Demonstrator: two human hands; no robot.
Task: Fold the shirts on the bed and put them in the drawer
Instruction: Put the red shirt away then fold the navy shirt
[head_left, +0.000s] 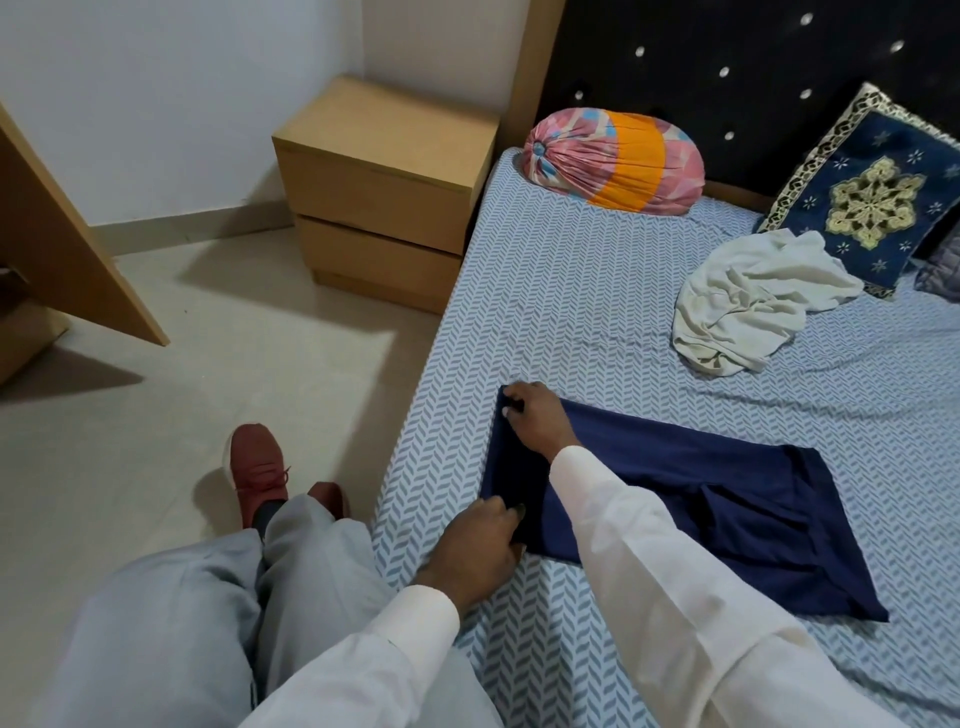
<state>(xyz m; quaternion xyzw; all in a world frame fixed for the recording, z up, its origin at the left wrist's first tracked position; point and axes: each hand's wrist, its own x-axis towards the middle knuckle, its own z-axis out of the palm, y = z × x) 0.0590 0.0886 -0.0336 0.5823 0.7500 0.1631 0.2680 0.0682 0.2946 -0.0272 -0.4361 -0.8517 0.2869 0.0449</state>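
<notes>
A navy blue shirt (727, 514) lies flat and partly folded on the bed (571, 312), near its left edge. My left hand (478, 540) pinches the shirt's near left corner. At the far left corner my right hand (535, 415) grips the cloth, its white sleeve crossing over the shirt. A crumpled white shirt (748, 301) lies farther back on the bed. The wooden nightstand (379, 182) with two closed drawers stands at the head of the bed on the left.
A pink and orange bolster (613, 161) and a blue embroidered cushion (867, 192) lean against the dark headboard. A wooden panel (67, 228) slants at the left. My legs and red shoes (260, 467) are on the pale floor beside the bed.
</notes>
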